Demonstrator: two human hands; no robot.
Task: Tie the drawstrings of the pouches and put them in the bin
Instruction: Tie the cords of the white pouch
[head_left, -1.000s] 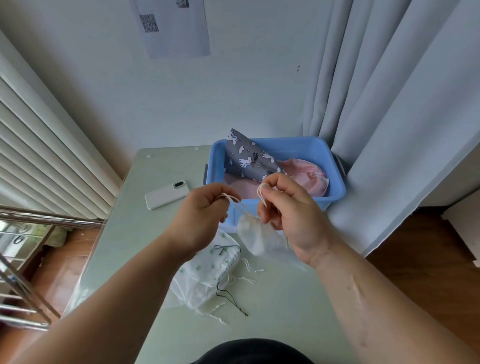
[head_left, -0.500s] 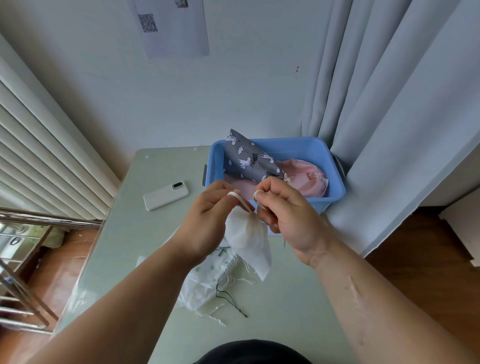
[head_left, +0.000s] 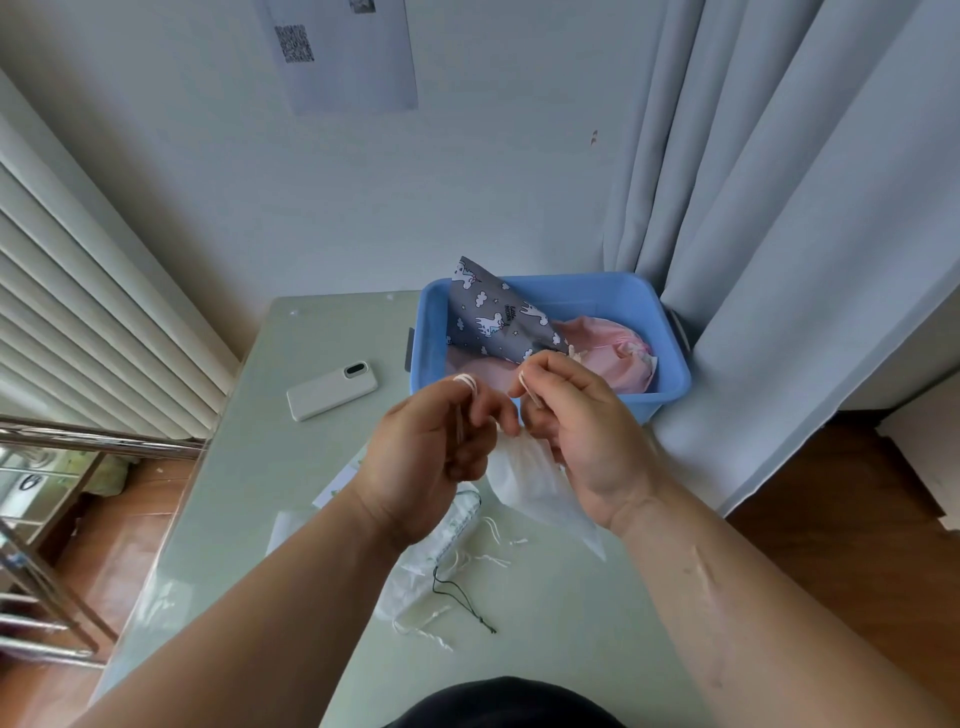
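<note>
left grip (head_left: 441, 447) curled, white drawstring (head_left: 465, 381) looped over a fingertip | right grip (head_left: 576, 431) pinching drawstring | white pouch (head_left: 524, 478) hanging between both above desk (head_left: 270, 467) | blue bin (head_left: 670, 384) just behind, holding grey pouch (head_left: 493, 317), pink pouch (head_left: 613, 348)

Single head view, looking forward-down, close over table (head_left: 311, 519); edges apparently distorted.
</note>
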